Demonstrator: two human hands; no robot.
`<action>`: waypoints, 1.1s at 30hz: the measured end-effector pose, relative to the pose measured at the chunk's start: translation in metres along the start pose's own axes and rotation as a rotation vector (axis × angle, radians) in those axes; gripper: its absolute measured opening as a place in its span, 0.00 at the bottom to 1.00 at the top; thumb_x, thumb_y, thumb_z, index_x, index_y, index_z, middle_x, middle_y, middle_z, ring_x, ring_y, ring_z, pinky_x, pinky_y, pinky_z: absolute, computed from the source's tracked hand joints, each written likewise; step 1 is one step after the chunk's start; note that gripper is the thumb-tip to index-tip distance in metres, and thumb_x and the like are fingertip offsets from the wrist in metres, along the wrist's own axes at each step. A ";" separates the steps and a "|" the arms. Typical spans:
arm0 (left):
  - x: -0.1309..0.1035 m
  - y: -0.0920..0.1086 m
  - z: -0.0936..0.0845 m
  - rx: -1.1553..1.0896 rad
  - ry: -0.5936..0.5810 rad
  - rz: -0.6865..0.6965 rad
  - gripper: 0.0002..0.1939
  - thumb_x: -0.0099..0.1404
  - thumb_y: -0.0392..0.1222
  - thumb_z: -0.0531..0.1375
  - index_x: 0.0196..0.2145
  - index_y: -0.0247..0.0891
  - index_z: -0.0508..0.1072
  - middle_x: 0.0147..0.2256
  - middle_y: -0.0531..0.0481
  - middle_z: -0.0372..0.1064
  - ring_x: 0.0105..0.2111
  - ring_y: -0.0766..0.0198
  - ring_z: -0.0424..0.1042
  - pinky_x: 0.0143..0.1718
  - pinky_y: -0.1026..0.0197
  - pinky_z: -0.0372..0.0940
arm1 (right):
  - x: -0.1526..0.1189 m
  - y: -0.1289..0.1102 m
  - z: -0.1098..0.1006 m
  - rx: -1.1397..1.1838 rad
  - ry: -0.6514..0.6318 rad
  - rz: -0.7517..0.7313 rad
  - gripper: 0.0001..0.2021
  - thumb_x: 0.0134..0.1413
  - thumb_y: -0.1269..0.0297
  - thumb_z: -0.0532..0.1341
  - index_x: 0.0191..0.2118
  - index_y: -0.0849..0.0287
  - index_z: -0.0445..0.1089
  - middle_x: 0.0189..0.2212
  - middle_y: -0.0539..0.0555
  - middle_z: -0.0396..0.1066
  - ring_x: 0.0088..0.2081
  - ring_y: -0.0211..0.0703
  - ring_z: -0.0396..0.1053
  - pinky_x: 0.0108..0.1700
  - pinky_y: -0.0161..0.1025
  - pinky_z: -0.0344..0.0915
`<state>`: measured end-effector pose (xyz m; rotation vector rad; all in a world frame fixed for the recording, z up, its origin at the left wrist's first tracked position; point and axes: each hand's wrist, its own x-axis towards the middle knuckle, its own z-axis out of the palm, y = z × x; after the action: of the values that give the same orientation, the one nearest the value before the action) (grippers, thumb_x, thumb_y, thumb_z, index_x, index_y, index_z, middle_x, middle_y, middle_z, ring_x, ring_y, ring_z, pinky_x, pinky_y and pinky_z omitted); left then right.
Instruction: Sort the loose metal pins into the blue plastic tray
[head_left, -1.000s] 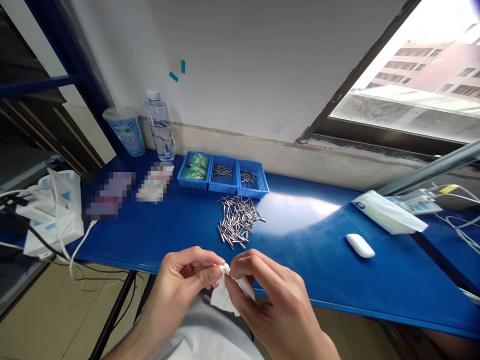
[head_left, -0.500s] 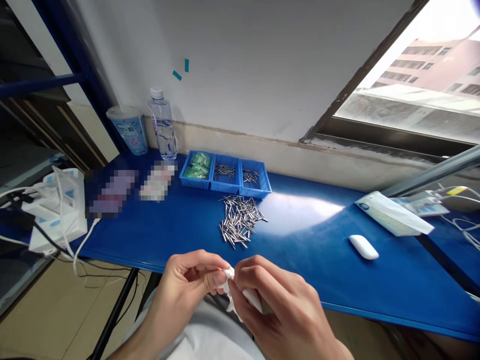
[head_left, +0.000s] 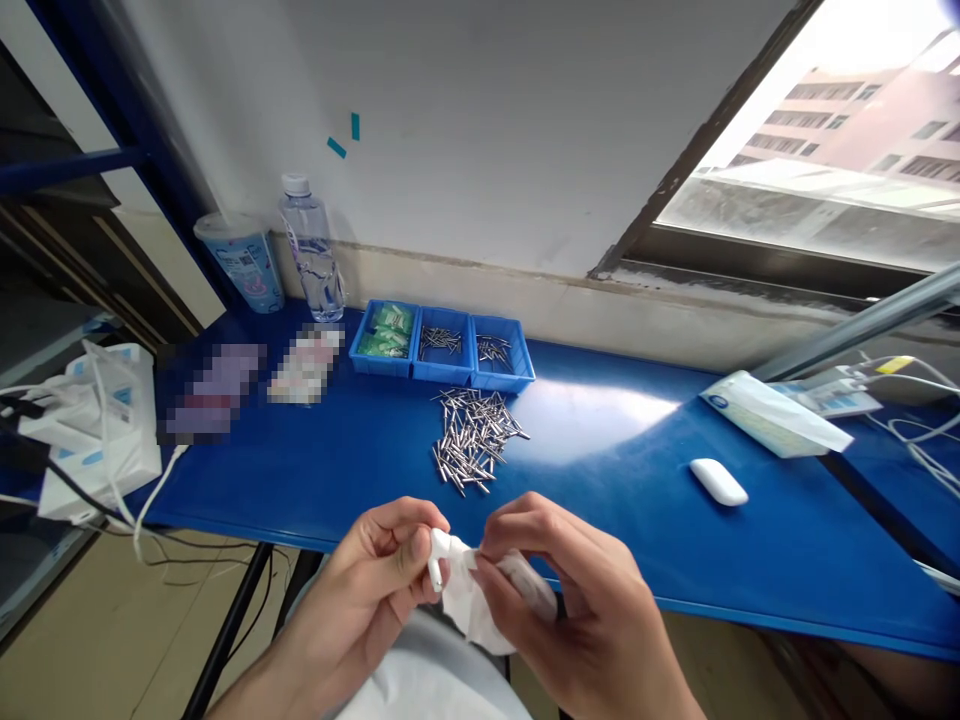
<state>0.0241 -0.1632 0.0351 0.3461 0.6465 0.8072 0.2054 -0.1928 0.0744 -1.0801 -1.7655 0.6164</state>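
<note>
In the head view, my left hand pinches a small white wireless earbud between thumb and fingers, its stem pointing down. My right hand is closed on a crumpled white tissue, one corner of which reaches over to the earbud and touches it. Both hands are close together in front of the table edge, above my lap. Further right on the tabletop lies a white, rounded earbud case, with its lid down.
Beyond my hands, a pile of metal pins lies on the blue table. Three joined blue bins hold green packets and more pins. A bottle, a cup, a power strip and a white packet stand around.
My hands have moved slightly apart, and the earbud now shows between them. More of the tissue hangs spread out below my right fingers. The view has shifted a little.
</note>
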 end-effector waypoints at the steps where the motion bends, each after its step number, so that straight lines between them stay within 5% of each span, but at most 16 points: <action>1: -0.001 0.001 0.001 -0.028 -0.020 -0.020 0.14 0.54 0.44 0.79 0.33 0.34 0.83 0.25 0.50 0.74 0.26 0.72 0.73 0.32 0.73 0.70 | 0.000 0.000 -0.002 0.033 0.002 0.017 0.06 0.65 0.75 0.61 0.42 0.56 0.72 0.33 0.51 0.73 0.30 0.37 0.70 0.29 0.32 0.66; 9: -0.005 0.009 0.005 -0.085 -0.062 -0.089 0.13 0.55 0.40 0.79 0.35 0.34 0.82 0.25 0.51 0.74 0.25 0.74 0.74 0.30 0.76 0.69 | -0.002 0.002 -0.015 0.208 0.090 0.269 0.11 0.70 0.65 0.60 0.38 0.53 0.79 0.34 0.53 0.70 0.30 0.36 0.68 0.26 0.30 0.64; 12: -0.006 0.008 0.003 -0.088 -0.079 -0.078 0.13 0.57 0.40 0.78 0.36 0.34 0.82 0.25 0.51 0.74 0.25 0.74 0.74 0.30 0.76 0.69 | -0.002 0.005 -0.018 0.246 0.088 0.305 0.03 0.64 0.62 0.68 0.39 0.52 0.81 0.39 0.55 0.74 0.38 0.41 0.73 0.32 0.31 0.70; 14: -0.006 0.007 0.002 -0.091 -0.088 -0.074 0.13 0.58 0.40 0.77 0.37 0.34 0.82 0.26 0.50 0.75 0.25 0.73 0.74 0.30 0.76 0.70 | -0.001 0.006 -0.018 0.271 0.048 0.308 0.07 0.55 0.63 0.74 0.40 0.53 0.80 0.42 0.56 0.76 0.41 0.45 0.76 0.35 0.32 0.73; 25: -0.006 0.009 0.004 -0.038 -0.065 -0.060 0.16 0.56 0.43 0.78 0.37 0.35 0.80 0.26 0.53 0.73 0.26 0.73 0.74 0.31 0.74 0.70 | -0.006 -0.008 -0.002 0.036 0.081 -0.034 0.11 0.59 0.79 0.67 0.43 0.56 0.77 0.35 0.54 0.77 0.32 0.39 0.75 0.33 0.33 0.75; 33: -0.007 0.004 0.004 0.125 -0.078 0.092 0.12 0.63 0.47 0.74 0.35 0.37 0.80 0.25 0.54 0.69 0.27 0.73 0.70 0.31 0.74 0.66 | -0.018 0.007 0.018 -0.150 0.116 -0.202 0.19 0.62 0.77 0.63 0.56 0.52 0.77 0.37 0.56 0.75 0.28 0.37 0.73 0.28 0.32 0.72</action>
<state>0.0209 -0.1660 0.0426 0.5218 0.6123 0.8391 0.1947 -0.2037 0.0531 -1.0007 -1.8128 0.2958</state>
